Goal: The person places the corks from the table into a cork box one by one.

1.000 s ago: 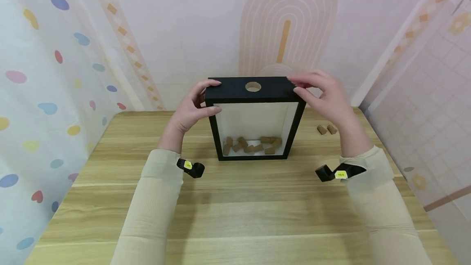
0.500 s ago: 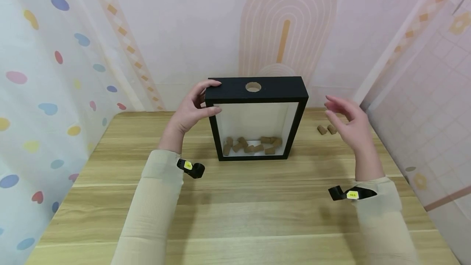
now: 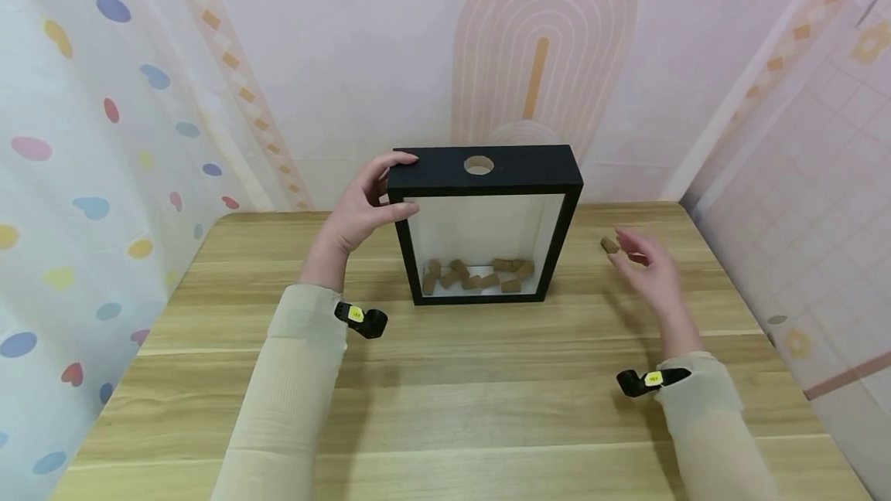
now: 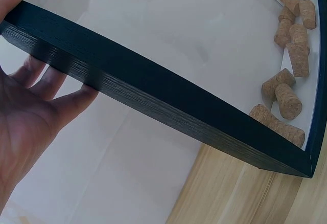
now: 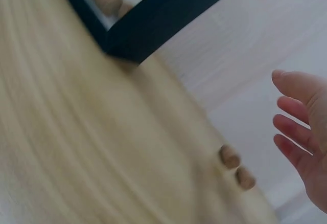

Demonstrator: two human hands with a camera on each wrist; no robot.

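A black box frame (image 3: 529, 168) stands upright at the table's middle, with a round hole (image 3: 478, 165) in its top edge and several corks (image 3: 476, 275) lying inside behind the clear front. My left hand (image 3: 362, 207) grips its top left corner, thumb on the front and fingers over the top. In the left wrist view the palm (image 4: 25, 111) lies against the black edge (image 4: 153, 88). My right hand (image 3: 647, 273) hovers open just above the table, holding nothing. Two loose corks (image 3: 610, 245) lie at its fingertips, one partly hidden. The right wrist view, blurred, shows the hand (image 5: 306, 132) near both corks (image 5: 237, 168).
The wooden table (image 3: 445, 377) runs to patterned fabric walls at the left (image 3: 83, 176), back and right (image 3: 800, 215). Small black cameras sit on both wrists. Bare wood lies in front of the frame.
My right hand let go of the frame's top right corner and dropped down and to the right, toward the two loose corks. The left hand and the frame stayed still.
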